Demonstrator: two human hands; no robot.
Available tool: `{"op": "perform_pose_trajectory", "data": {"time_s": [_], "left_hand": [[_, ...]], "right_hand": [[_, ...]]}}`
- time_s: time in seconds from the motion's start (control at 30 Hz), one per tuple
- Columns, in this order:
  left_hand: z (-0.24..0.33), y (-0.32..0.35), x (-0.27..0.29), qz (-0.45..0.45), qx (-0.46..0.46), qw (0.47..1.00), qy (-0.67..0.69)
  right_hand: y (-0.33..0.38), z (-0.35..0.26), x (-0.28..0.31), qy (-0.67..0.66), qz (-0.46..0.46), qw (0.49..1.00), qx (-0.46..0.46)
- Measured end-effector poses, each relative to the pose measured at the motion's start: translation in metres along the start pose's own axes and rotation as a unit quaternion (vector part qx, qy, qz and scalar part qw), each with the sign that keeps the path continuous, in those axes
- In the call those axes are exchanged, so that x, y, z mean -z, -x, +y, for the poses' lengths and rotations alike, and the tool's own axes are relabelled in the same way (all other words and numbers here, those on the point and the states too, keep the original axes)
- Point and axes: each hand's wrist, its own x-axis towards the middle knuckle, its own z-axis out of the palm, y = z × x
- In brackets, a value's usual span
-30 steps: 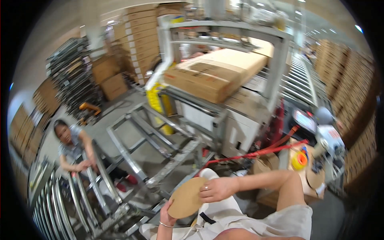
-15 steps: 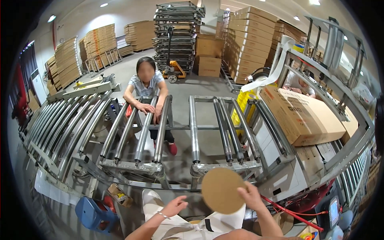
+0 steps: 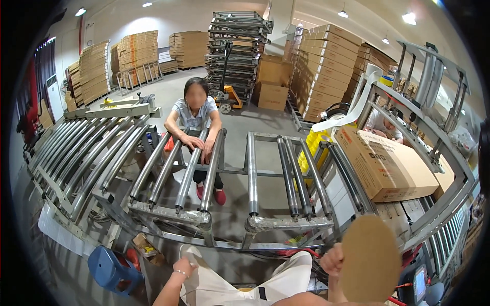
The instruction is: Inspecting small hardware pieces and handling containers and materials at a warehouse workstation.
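Observation:
My right hand (image 3: 333,259) is closed on the edge of a flat, round piece of brown cardboard (image 3: 371,260). The disc stands tilted upright at the lower right, in front of part of the machine, and covers part of my right forearm. Beside my left knee, my left hand (image 3: 184,265) has its fingers curled in, and nothing shows in them. A bracelet circles that wrist. I am seated in white trousers (image 3: 219,273), facing the roller conveyor.
Metal rollers (image 3: 252,173) run across ahead, with a gap between two sections. A co-worker (image 3: 196,112) leans on the rollers beyond. A large carton (image 3: 388,163) sits in the machine at right, another person behind it. A blue stool (image 3: 115,270) stands at lower left.
My right hand has swung the cardboard disc from the middle to the right, turning it more upright. My left hand has drawn left toward my knee, its fingers curling. The view has shifted slightly.

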Motion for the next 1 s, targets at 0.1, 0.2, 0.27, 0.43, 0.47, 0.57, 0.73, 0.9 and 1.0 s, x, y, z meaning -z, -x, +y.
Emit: {"op": "perform_pose_trajectory", "data": {"time_s": [0.1,0.2,0.27,0.43,0.47,0.57,0.73,0.9,1.0], "left_hand": [[-0.032,-0.023,-0.017,-0.001,-0.019,1.0,0.009],[-0.033,-0.023,-0.005,-0.036,-0.114,0.993,0.015],[-0.012,-0.013,0.014,-0.254,-0.217,0.943,0.012],[0.018,0.032,0.007,-0.43,-0.33,0.84,0.016],[0.022,0.037,0.004,-0.45,-0.332,0.828,-0.045],[0.023,0.022,-0.009,-0.462,-0.226,0.857,-0.009],[0.101,-0.009,-0.071,-0.263,-0.365,0.893,0.007],[0.195,0.033,-0.114,-0.273,-0.55,0.767,0.187],[0.247,0.079,-0.119,-0.26,-0.549,0.791,0.07]], "right_hand": [[-0.006,0.028,0.001,0.465,0.33,0.807,-0.152],[-0.009,0.022,-0.014,0.572,0.324,0.736,-0.161],[-0.019,0.016,-0.044,0.342,0.422,0.84,-0.014],[0.011,0.018,-0.005,0.306,0.309,0.895,-0.098],[0.011,0.029,-0.006,0.463,0.404,0.78,-0.122],[0.018,0.028,-0.009,0.562,0.352,0.732,-0.155],[0.015,0.008,-0.007,0.008,0.085,0.995,-0.044],[0.01,0.021,-0.02,0.573,0.326,0.716,-0.228],[0.006,0.016,-0.042,0.314,0.415,0.852,-0.055]]}}
